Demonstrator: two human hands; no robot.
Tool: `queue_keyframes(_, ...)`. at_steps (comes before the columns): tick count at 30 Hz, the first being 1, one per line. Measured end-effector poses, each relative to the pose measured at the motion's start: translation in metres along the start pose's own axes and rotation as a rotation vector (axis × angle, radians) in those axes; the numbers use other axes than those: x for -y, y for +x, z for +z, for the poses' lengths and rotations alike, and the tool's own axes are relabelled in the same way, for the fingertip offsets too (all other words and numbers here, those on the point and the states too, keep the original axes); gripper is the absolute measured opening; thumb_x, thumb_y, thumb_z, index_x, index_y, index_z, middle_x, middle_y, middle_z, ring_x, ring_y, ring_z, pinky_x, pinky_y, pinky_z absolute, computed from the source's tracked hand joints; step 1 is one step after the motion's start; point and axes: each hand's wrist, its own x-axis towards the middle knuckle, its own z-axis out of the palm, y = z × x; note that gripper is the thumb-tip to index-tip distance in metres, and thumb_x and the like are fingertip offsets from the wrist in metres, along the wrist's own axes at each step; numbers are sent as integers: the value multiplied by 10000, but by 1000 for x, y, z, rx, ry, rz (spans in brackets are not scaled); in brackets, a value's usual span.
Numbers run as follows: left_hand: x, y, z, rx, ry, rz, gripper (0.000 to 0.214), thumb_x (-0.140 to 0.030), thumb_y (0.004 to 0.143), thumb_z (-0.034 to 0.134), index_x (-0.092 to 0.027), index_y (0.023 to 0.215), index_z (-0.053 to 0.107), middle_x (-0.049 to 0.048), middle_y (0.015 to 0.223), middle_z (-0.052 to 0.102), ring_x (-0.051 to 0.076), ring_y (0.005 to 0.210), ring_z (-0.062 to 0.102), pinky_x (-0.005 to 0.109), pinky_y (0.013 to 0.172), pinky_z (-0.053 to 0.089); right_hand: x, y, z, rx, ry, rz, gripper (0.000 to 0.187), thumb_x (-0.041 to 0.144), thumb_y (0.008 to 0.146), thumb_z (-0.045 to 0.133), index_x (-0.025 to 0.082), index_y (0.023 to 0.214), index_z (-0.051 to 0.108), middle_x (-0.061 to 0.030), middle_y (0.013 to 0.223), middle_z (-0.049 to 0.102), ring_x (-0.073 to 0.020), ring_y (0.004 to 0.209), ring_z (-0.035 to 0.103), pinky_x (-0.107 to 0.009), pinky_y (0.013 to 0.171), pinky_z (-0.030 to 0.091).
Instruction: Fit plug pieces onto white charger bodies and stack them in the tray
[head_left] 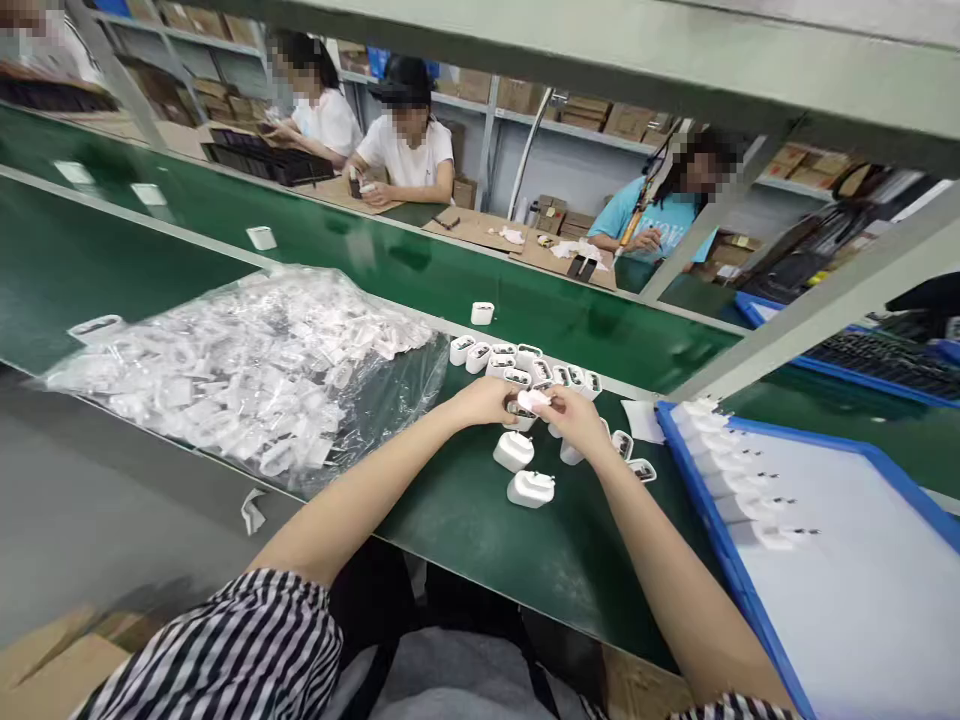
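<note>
My left hand [487, 402] is closed around a white oval plastic housing [521, 417] with dark parts inside its open end. Fingers of my right hand [574, 415] pinch a small white cover [533, 399] right at the top of that housing. Closer to me, two white housings [514, 451] with lids on lie on the green bench. Several open white housings [540, 372] stand in a cluster just beyond my hands, their dark insides showing. A few more, such as one open housing [642, 470], sit beside my right forearm.
A clear plastic bag [247, 370] full of white pieces spreads over the left bench. On the right is a blue-rimmed tray [847, 580] with a row of white parts [750, 480]. Beyond runs a green conveyor [420, 265] carrying white housings, with co-workers [409, 140] seated behind it.
</note>
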Motion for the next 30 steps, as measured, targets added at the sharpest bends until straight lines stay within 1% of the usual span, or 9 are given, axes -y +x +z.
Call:
queue_keyframes(3,8,-6,5,-33,-83,-55,316,-241,567,571,-135,865,578,-24,582,560,112,556,505,190,526,350,7,4,-8,75,102,59,135,297,674,454,175,722,489,14,589,553,-112,524,499,-220,475,377)
queue_keyframes(5,11,-8,8,-52,-114,-91,332,-260,570,574,-139,880,576,-25,594,564,109,557,503,189,537,357,8,7,-8,86,94,17,136,293,671,463,176,729,498,8,618,562,-117,553,511,-227,504,390)
queue_keyframes(9,12,-11,13,-79,-139,-127,301,-288,583,568,-137,844,584,-23,584,557,107,547,499,191,533,364,1,10,1,47,-93,-141,110,243,626,530,191,723,532,5,711,579,-136,662,529,-249,609,398)
queue_keyframes(13,10,-13,15,-129,-226,-130,469,-253,582,574,-165,1035,490,-15,732,588,92,586,519,180,576,383,-2,7,8,53,-239,-195,105,224,651,519,196,749,542,5,718,588,-136,652,531,-247,605,394)
queue_keyframes(15,9,-13,15,-121,-185,-123,449,-246,599,560,-178,1037,490,-17,726,590,96,596,525,182,582,383,1,6,7,80,-319,-218,92,207,655,521,194,743,545,3,727,592,-137,655,532,-241,601,390)
queue_keyframes(18,7,-13,13,-88,-29,-107,335,-264,630,531,-180,953,549,-9,658,586,124,622,531,197,576,378,6,8,3,144,-435,-223,84,197,655,532,185,735,554,-5,726,598,-141,671,535,-231,602,380)
queue_keyframes(21,1,-10,8,-35,128,-107,261,-297,646,522,-162,860,584,27,697,593,157,679,536,218,596,381,11,12,0,197,-513,-217,126,199,661,532,187,781,570,-11,745,603,-142,699,538,-222,613,373)
queue_keyframes(25,-18,-3,-7,107,308,-233,216,-286,615,565,-131,762,601,70,733,597,191,720,539,240,603,390,18,21,-2,329,-640,-179,146,207,621,576,188,764,599,-11,689,601,-153,672,541,-215,562,360)
queue_keyframes(30,-33,9,-26,324,274,-279,145,-254,580,596,-118,628,584,50,607,584,165,619,539,235,587,395,29,26,-1,373,-778,-140,147,240,588,619,169,716,616,-32,622,584,-184,674,539,-230,534,346)
